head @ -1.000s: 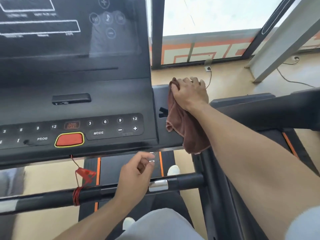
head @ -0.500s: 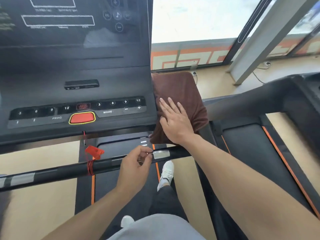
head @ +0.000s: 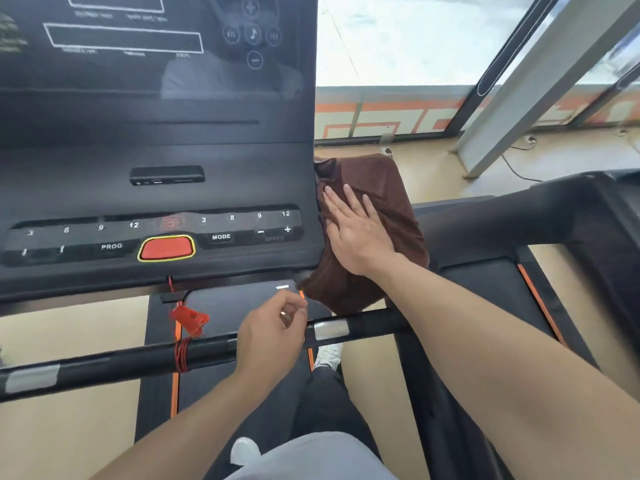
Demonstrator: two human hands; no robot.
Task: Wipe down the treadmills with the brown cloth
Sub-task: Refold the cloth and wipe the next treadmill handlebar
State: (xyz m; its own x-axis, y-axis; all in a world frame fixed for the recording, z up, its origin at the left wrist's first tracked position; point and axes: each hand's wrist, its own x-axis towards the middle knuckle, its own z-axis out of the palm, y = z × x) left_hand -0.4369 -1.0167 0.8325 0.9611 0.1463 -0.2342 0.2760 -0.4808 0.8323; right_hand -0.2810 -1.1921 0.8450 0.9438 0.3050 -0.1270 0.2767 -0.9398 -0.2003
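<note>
The brown cloth (head: 384,188) lies spread over the right side panel of the black treadmill console (head: 156,188), its lower edge hanging toward the handlebar. My right hand (head: 356,230) presses flat on the cloth, fingers straight and together, pointing up-left. My left hand (head: 270,334) hovers just above the black front handlebar (head: 121,358), fingers loosely curled with thumb and forefinger close together, holding nothing that I can make out. The panel under the cloth is hidden.
The console carries a red stop button (head: 166,247) and number keys. A red safety clip (head: 188,318) and cord hang on the handlebar. A second treadmill (head: 519,216) stands on the right. A grey pillar (head: 540,84) and windows lie beyond.
The cloth went from bunched under my right hand at the panel's top to spread flat over it. My right hand slid down, then edged back up slightly. The left hand barely moved.
</note>
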